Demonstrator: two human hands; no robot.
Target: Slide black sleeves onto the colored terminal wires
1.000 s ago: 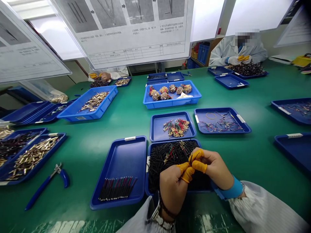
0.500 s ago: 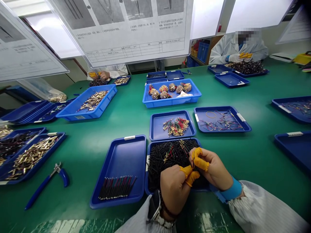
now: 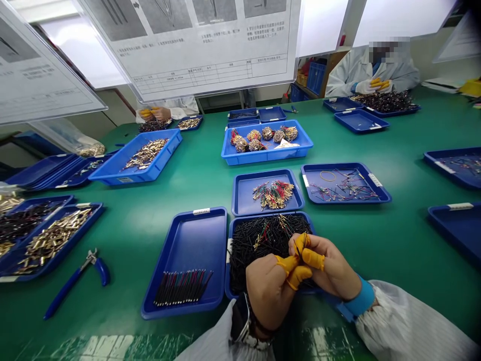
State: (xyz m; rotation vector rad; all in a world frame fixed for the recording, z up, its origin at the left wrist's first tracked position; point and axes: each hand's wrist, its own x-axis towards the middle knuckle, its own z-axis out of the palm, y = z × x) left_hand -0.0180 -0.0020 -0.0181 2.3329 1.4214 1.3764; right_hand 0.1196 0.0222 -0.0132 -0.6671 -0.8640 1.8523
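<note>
Right hand [image 3: 332, 263] pinches a thin dark piece [image 3: 298, 246] upright between yellow-covered fingertips, over the near right part of a tray [image 3: 227, 276] full of short black tubes [image 3: 244, 253]. Left hand [image 3: 267, 283] comes in from the other side, its own covered fingertips pressed together at the lower end of that piece – the exact contact is hidden by the fingers, and we cannot tell how the piece's parts fit together.

Just beyond our hands, on top of the tubes, lie a few loose colored wires [image 3: 264, 234]. Left of the left hand, a second tray [image 3: 195, 240] bears a neat row of black-sleeved wires [image 3: 183, 288]. Ahead of the right hand, past the tubes, a fan of gold-tipped wires [image 3: 273, 194] sits in its own tray. Well off to the left hand's outer side, blue-handled cutters [image 3: 77, 277] lie with handles spread on the green surface [image 3: 124, 230].

Risks as we judge them: the covers may slip on so slim a thing, and a drop would land it among dark tubes of like color – hard to find again. Too firm a push could bend the wire or scuff its end. Our left sleeve [image 3: 220, 333] lies near the second tray's corner; a careless sweep of that forearm might scatter the row.
</note>
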